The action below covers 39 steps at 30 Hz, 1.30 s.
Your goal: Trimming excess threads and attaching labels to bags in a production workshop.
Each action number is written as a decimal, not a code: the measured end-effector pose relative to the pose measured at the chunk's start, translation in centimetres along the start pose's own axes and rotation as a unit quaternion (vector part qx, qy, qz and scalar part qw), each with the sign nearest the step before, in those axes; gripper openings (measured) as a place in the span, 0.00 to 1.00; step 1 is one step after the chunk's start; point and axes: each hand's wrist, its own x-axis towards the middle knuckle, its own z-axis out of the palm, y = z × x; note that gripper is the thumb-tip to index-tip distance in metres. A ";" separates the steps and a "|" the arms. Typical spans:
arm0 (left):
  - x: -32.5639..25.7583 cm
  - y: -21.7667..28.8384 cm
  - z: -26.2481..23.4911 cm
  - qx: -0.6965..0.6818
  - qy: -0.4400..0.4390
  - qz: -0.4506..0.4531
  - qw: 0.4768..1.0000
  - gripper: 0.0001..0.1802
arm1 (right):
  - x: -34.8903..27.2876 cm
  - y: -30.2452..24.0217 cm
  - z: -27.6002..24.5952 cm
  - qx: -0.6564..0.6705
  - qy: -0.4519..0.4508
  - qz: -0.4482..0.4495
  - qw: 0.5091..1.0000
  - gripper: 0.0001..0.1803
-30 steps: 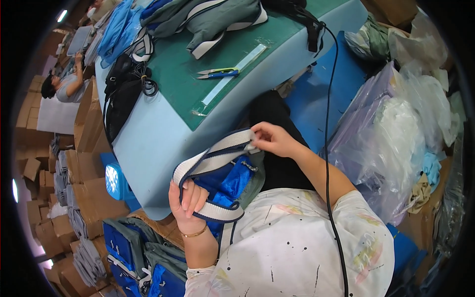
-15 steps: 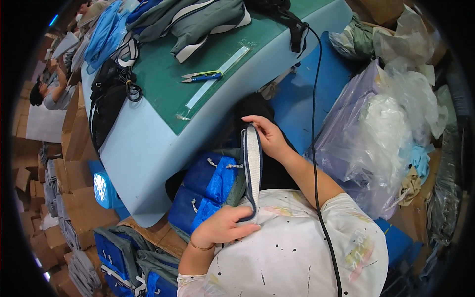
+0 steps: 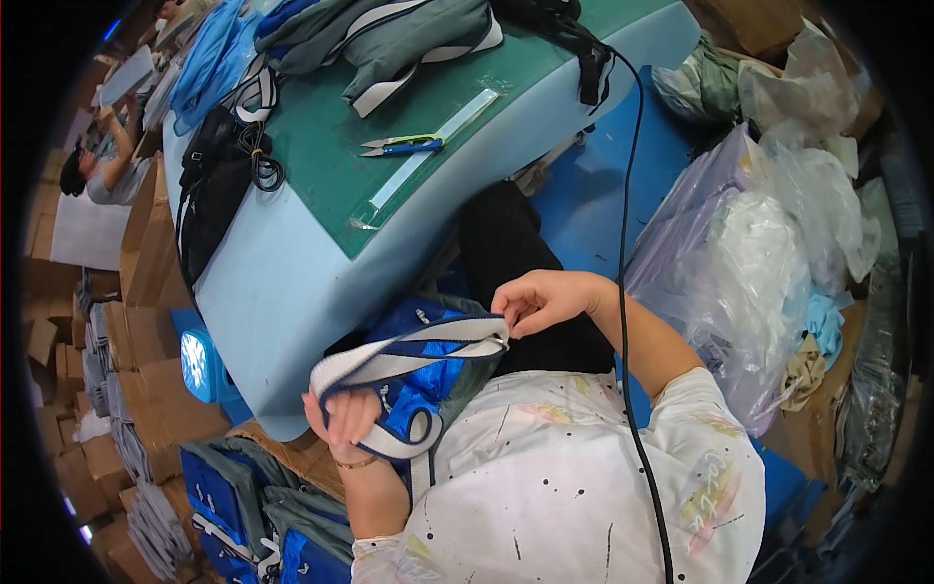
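A white webbing strap with navy edges [image 3: 365,361] stretches in a folded loop between my hands, and part of it curls down in front of my shirt. My right hand [image 3: 550,300] pinches one end of the strap between thumb and fingers. At the other end, my left hand [image 3: 345,420] has its fingers curled under the strap and closed on it; the band partly covers them. Below the strap a blue and grey bag [image 3: 474,378] lies on my lap, with shiny blue panels and cord pulls, partly hidden by the strap.
Blue-handled thread snips [image 3: 407,146] lie on the green-topped table [image 3: 326,200]. Grey and blue bags [image 3: 409,54] and a black cable bundle [image 3: 261,165] are also there. More bags [image 3: 263,511] stand lower left. A black cord [image 3: 627,209] hangs at my right, beside plastic-wrapped goods [image 3: 749,263].
My left hand has moved left and up, drawing the strap out sideways across the bag. My right hand has come lower, still holding the strap, which has turned from upright to roughly level.
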 end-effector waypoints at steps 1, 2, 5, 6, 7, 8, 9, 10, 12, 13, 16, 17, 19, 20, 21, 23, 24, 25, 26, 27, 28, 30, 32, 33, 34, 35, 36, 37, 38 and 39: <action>0.5 -0.1 -0.1 -0.029 0.007 0.002 1.000 0.22 | 0.3 0.0 0.2 -0.036 -0.011 0.000 0.999 0.10; 0.9 -0.3 -0.2 -0.058 0.014 0.004 0.998 0.24 | 0.7 0.1 0.3 -0.073 -0.021 0.001 0.997 0.10; 1.0 -0.6 -0.6 -0.061 0.012 0.011 0.998 0.23 | 1.8 1.2 0.0 -0.066 0.051 -0.047 0.995 0.08; 0.8 -0.6 -0.7 -0.065 0.007 0.016 0.998 0.23 | 2.0 1.5 -0.1 -0.057 0.091 -0.100 0.989 0.09; 0.8 -0.5 -0.8 -0.063 0.006 0.018 0.998 0.23 | 2.0 1.4 -0.5 -0.071 0.084 -0.099 0.989 0.11; 0.8 -0.4 -0.8 -0.062 0.006 0.017 0.998 0.23 | 1.9 1.4 -0.6 -0.070 0.083 -0.100 0.989 0.11; 0.8 -0.2 -0.9 -0.058 0.003 0.016 0.998 0.23 | 1.8 1.2 -0.7 -0.036 0.051 -0.083 0.995 0.11; 0.9 0.0 -1.0 -0.054 0.000 0.016 0.998 0.23 | 1.7 1.1 -0.7 -0.002 0.018 -0.067 0.998 0.12; 1.0 0.0 -0.7 -0.047 0.015 0.014 0.999 0.21 | 2.0 1.6 -0.8 0.041 -0.011 -0.075 0.996 0.11; 1.0 0.0 -0.6 -0.041 0.029 0.014 0.999 0.20 | 2.1 1.9 -1.0 0.025 -0.012 -0.090 0.996 0.09; 0.9 0.4 -1.4 0.060 0.096 -0.100 0.988 0.18 | 2.5 2.9 -1.2 0.043 0.012 -0.104 0.994 0.08; 0.7 0.3 -0.9 0.230 0.144 -0.115 0.956 0.13 | 2.6 3.0 -1.2 0.079 0.037 -0.103 0.991 0.07; 0.8 -0.4 -0.1 0.282 0.128 -0.161 0.937 0.11 | 3.0 2.9 -1.2 0.085 0.119 -0.123 0.982 0.09; 0.6 -0.6 0.3 0.283 0.128 -0.184 0.933 0.12 | 3.3 3.3 -1.5 0.067 0.160 -0.138 0.975 0.09; 0.3 -0.5 -0.3 0.251 0.075 -0.190 0.946 0.14 | 3.6 3.0 -1.2 0.055 0.213 -0.164 0.962 0.09; 0.0 -0.5 -0.6 0.223 0.065 -0.205 0.951 0.16 | 3.9 3.2 -1.4 -0.044 0.310 -0.165 0.935 0.08; 0.0 -0.7 -0.4 0.223 0.080 -0.201 0.951 0.16 | 4.0 3.0 -1.5 -0.097 0.345 -0.143 0.923 0.08; 0.0 -0.9 -0.5 0.223 0.080 -0.201 0.950 0.16 | 4.0 2.8 -1.4 -0.096 0.345 -0.143 0.923 0.08; 0.1 -1.0 -0.6 0.212 0.077 -0.215 0.950 0.16 | 3.8 2.5 -1.2 -0.155 0.371 -0.123 0.907 0.08; 0.2 -1.2 -0.7 0.201 0.073 -0.231 0.949 0.16 | 3.8 2.1 -1.0 -0.213 0.397 -0.102 0.887 0.08; 0.3 -1.6 -0.4 0.202 0.072 -0.233 0.949 0.16 | 4.0 2.6 -1.2 -0.213 0.399 -0.103 0.886 0.08; 0.6 -2.6 0.5 0.298 0.176 -0.298 0.890 0.13 | 4.7 3.3 -1.6 -0.074 0.424 -0.097 0.897 0.08; 1.3 -3.2 0.3 0.373 0.220 -0.315 0.845 0.08 | 4.2 2.7 -1.6 0.018 0.398 -0.065 0.915 0.10; 1.4 -3.1 -0.5 0.359 0.256 -0.256 0.860 0.06 | 3.9 2.2 -1.6 0.111 0.367 -0.034 0.923 0.13; 1.3 -3.0 -1.2 0.343 0.290 -0.196 0.872 0.05 | 3.6 2.4 -1.8 0.132 0.325 -0.032 0.936 0.19; 1.2 -2.2 -2.0 0.271 0.276 -0.162 0.908 0.06 | 3.1 2.3 -2.0 0.150 0.276 -0.011 0.949 0.21; 1.4 -1.7 -2.3 0.249 0.256 -0.131 0.925 0.07 | 2.8 2.0 -2.0 0.168 0.226 0.010 0.959 0.22; 1.3 -1.6 -2.2 0.246 0.270 -0.110 0.924 0.07 | 2.7 2.1 -1.9 0.168 0.225 0.010 0.960 0.22; 1.4 -1.6 -2.0 0.243 0.284 -0.090 0.923 0.07 | 2.6 2.3 -1.7 0.185 0.191 -0.022 0.964 0.24; 1.7 -2.2 -1.8 0.244 0.284 -0.089 0.923 0.07 | 2.5 2.5 -1.5 0.200 0.156 -0.054 0.966 0.25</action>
